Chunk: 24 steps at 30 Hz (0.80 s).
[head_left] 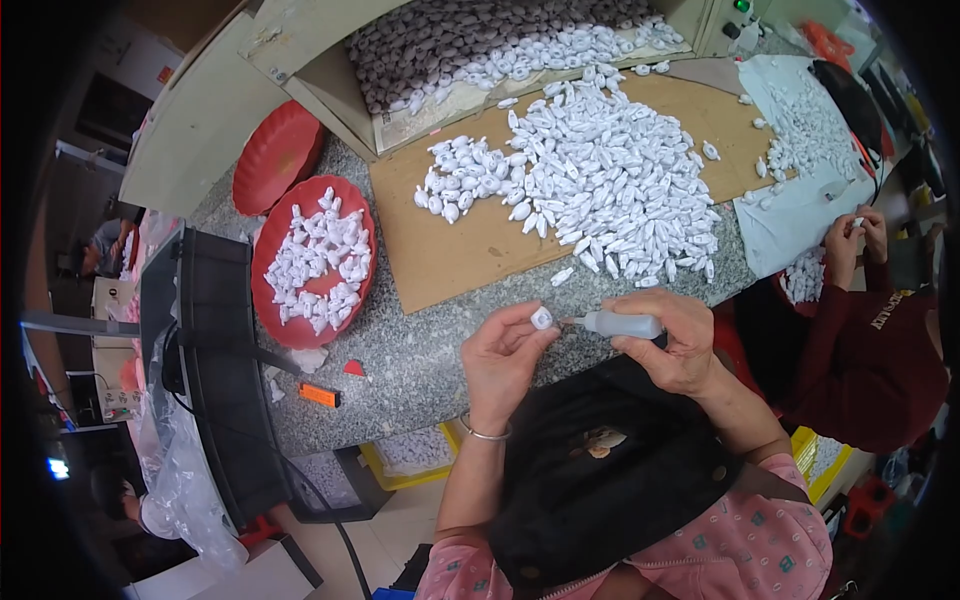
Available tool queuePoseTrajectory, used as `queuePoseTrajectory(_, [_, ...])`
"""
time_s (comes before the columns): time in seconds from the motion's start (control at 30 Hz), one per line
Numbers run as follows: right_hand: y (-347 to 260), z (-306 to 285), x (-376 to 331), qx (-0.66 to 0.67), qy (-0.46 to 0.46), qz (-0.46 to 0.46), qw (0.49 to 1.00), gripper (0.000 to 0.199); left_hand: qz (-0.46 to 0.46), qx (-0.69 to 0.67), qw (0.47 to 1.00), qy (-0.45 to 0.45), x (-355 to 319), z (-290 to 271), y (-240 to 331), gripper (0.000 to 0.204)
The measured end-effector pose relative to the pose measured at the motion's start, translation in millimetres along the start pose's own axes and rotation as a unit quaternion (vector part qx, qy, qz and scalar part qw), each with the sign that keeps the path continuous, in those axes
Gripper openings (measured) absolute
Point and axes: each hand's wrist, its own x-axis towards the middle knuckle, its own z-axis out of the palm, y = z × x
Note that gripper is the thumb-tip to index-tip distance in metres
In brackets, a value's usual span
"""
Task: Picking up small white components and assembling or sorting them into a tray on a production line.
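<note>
Between the thumb and fingers of my left hand (503, 352) is a small white piece (541, 319), too small to tell its exact kind. My right hand (680, 340) is wrapped round a translucent squeeze bottle (625, 325). Its thin nozzle points left and comes close to the white piece; whether they touch I cannot tell. Beyond my hands, a large pile of small white pieces (610, 170) covers a brown cardboard sheet (420, 265). A smaller group of rounder white pieces (465, 175) lies at the pile's left.
Left on the speckled stone counter (400, 390) stands a red dish (372, 230) of white pieces, with another red dish (262, 160) behind. An orange box cutter (319, 395) lies nearer. An open cabinet (350, 110) at the back holds more pieces. At right, a co-worker's hands (850, 240) hold something small.
</note>
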Motion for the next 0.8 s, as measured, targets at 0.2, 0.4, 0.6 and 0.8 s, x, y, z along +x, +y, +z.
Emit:
queuePoseTrajectory(0.2, [0,1,0,-0.005,0.007,-0.010,1.000,0.022,-0.008,-0.005,1.000,0.000,0,-1,0,0.031])
queuePoseTrajectory(0.4, [2,2,0,-0.001,0.009,-0.005,1.000,0.023,-0.009,-0.001,1.000,-0.001,-1,0,1,0.030])
queuePoseTrajectory(0.6, [2,1,0,0.008,0.008,0.004,1.000,0.023,-0.022,0.001,1.000,-0.010,0,0,0,0.031])
queuePoseTrajectory(0.8, [12,2,-25,0.182,0.055,0.119,0.975,0.028,-0.004,0.006,1.000,0.023,3,-14,-1,0.030])
